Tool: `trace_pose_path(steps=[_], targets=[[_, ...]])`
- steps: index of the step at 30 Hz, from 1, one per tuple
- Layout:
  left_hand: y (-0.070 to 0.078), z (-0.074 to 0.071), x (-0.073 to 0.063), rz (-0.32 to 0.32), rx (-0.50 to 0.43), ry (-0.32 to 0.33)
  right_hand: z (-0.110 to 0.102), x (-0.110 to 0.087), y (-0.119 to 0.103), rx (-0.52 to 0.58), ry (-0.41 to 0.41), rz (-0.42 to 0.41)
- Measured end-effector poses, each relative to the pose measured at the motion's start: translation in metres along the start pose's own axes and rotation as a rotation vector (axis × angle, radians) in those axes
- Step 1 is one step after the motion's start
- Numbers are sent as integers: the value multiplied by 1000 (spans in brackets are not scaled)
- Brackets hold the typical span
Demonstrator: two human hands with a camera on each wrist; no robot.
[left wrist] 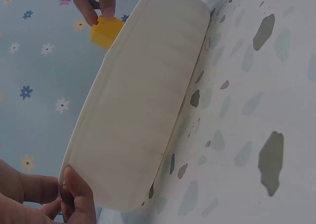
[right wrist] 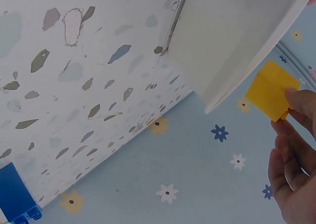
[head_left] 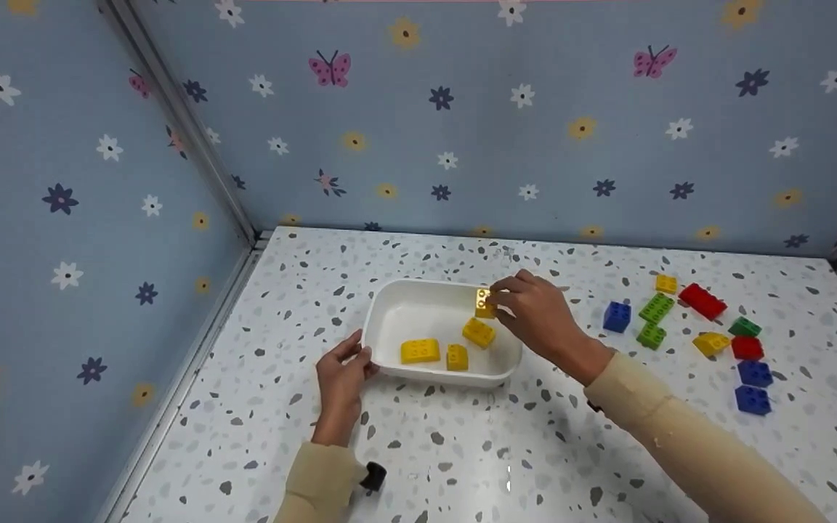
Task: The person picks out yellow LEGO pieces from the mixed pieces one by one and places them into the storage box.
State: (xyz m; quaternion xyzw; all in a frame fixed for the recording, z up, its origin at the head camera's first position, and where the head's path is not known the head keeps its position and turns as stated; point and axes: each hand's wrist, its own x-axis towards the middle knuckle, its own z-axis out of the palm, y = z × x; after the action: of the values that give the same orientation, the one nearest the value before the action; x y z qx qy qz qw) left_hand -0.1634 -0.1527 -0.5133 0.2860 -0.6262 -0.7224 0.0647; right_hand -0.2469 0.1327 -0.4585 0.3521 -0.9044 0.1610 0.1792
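A white plastic tub (head_left: 418, 309) stands on the speckled table, with three yellow toy bricks lying inside, among them a longer brick (head_left: 420, 351) at the front left. My left hand (head_left: 344, 374) grips the tub's left end, thumb and fingers pinching its rim, as the left wrist view shows close up. Between the thumb and fingers of my right hand (head_left: 535, 312) is another yellow brick (right wrist: 273, 90). That brick is over the back right part of the tub, around rim height, and its studs show in the head view.
Loose bricks lie on the table to the right: a blue one (head_left: 617, 317) nearest the tub, then green ones (head_left: 656, 308), red ones (head_left: 702, 301), yellow ones (head_left: 711, 343) and two more blue ones (head_left: 753, 399). Flower-patterned walls (head_left: 476, 145) border the table at the back and left.
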Motion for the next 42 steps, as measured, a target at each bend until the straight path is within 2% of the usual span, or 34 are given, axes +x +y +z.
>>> trace_pose_path(steps=[15,24,32,42], targets=[[0,1,-1,2,2,12,14,1,-8,15,-53,16],[-2,-1,0,27,-34,-15,19,5,-11,7,-36,-2],[-2,-1,-1,19,-38,-13,21,10,-15,13,-95,30],[-1,0,0,11,-18,1,26,15,-19,3,-129,27]])
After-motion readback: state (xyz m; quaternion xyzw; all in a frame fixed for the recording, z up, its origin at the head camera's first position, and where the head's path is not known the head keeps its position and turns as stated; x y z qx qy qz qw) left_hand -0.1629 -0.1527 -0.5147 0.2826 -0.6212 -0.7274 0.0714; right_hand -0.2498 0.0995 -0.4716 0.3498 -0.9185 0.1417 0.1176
